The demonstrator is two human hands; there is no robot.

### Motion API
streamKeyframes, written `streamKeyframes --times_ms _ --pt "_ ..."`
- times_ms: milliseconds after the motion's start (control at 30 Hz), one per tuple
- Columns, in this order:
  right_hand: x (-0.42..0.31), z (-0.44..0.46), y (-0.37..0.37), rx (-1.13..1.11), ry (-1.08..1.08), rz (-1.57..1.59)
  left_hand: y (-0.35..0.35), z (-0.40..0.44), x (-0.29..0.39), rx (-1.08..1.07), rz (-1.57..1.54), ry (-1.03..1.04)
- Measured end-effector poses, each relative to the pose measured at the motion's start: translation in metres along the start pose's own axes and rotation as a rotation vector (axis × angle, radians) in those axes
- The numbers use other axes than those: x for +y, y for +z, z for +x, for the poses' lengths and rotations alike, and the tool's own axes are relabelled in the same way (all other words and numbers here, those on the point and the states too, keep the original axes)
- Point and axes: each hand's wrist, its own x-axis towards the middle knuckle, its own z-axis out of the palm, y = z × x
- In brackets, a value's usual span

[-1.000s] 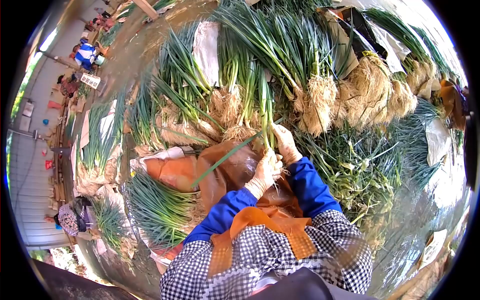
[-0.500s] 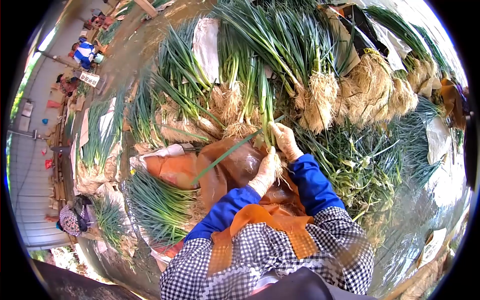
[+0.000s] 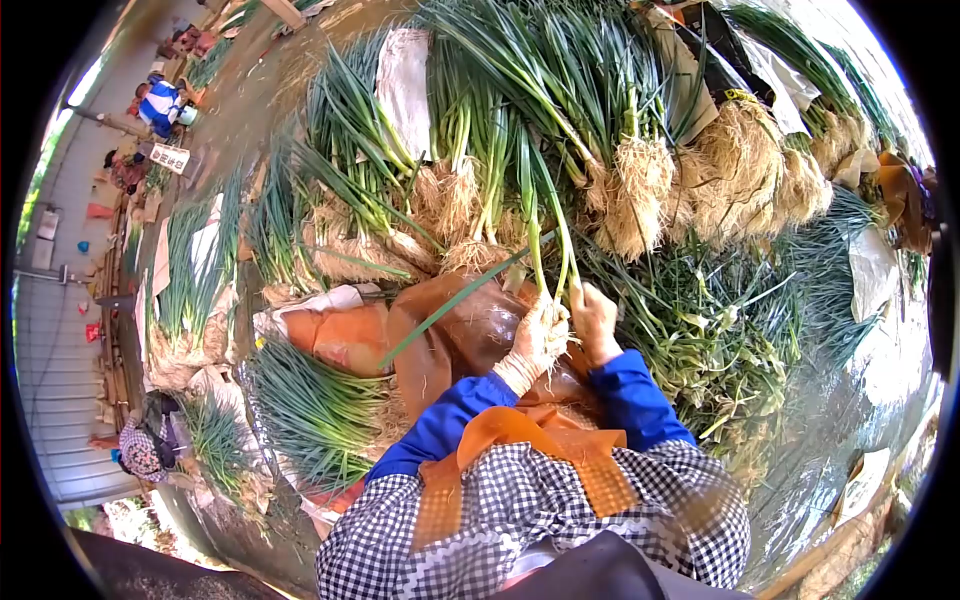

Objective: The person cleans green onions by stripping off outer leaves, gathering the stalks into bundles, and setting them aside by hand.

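Observation:
Over my lap, my left hand [image 3: 538, 338] is closed around the root end of a few green onions [image 3: 532, 245], whose leaves point away from me. Pale roots poke out below its fingers. My right hand [image 3: 595, 315], just beside it, pinches at the base of one stalk [image 3: 566, 245] that leans apart from the others. Its fingertips are partly hidden. A brown-orange apron [image 3: 425, 335] covers my lap under both hands, and one long loose leaf [image 3: 450, 305] lies across it.
Bunches of green onions with thick roots [image 3: 640, 195] lie in a row ahead. Stripped leaves [image 3: 715, 350] are heaped at my right. Another onion pile [image 3: 320, 410] lies at my left by an orange sheet [image 3: 340, 340]. Other people, one in blue and white [image 3: 160, 105], sit farther left.
My right hand has moved right and slightly down, drawing one stalk away from the others. My left hand keeps its hold near the roots.

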Motion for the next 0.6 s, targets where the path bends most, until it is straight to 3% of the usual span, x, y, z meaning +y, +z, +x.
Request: streamKeyframes --times_ms 67,100,133,167,200,233,300,367,433,500,567,600 --pt "0.005 -0.017 -0.039 -0.134 0.165 -0.084 0.001 -0.004 0.003 -0.002 0.002 0.002" --pt "0.008 -0.020 -0.063 -0.095 0.261 0.041 0.003 -0.005 0.005 -0.013 0.004 0.001" --pt "0.054 -0.024 -0.070 -0.151 0.440 -0.088 0.003 -0.007 0.008 -0.054 -0.009 0.017" --pt "0.092 -0.022 -0.088 -0.281 0.243 -0.540 0.007 -0.010 0.009 -0.034 0.015 0.026" --pt "0.132 -0.015 -0.101 -0.744 0.268 -0.705 0.005 -0.010 0.008 -0.036 0.037 0.029" --pt "0.113 -0.010 -0.114 -0.790 0.250 -0.877 0.003 -0.008 0.007 -0.040 0.064 0.031" --pt "0.056 0.022 -0.107 -0.579 0.182 -0.637 0.003 -0.005 0.005 -0.037 0.100 0.023" --pt "0.017 0.053 -0.076 -0.455 0.082 -0.089 0.004 -0.005 0.003 -0.033 0.136 0.024" --pt "-0.026 0.085 -0.043 -0.615 0.408 0.573 0.007 -0.007 0.005 -0.084 0.164 0.045" --pt "-0.038 0.100 0.015 -0.496 0.336 0.829 0.007 -0.010 0.005 -0.065 0.220 0.066" --pt "-0.050 0.110 0.035 -0.590 0.388 0.862 0.009 -0.008 0.004 0.073 0.265 0.078" --pt "-0.052 0.109 0.046 -0.526 0.339 0.815 0.011 -0.007 0.003 0.157 0.225 0.116"
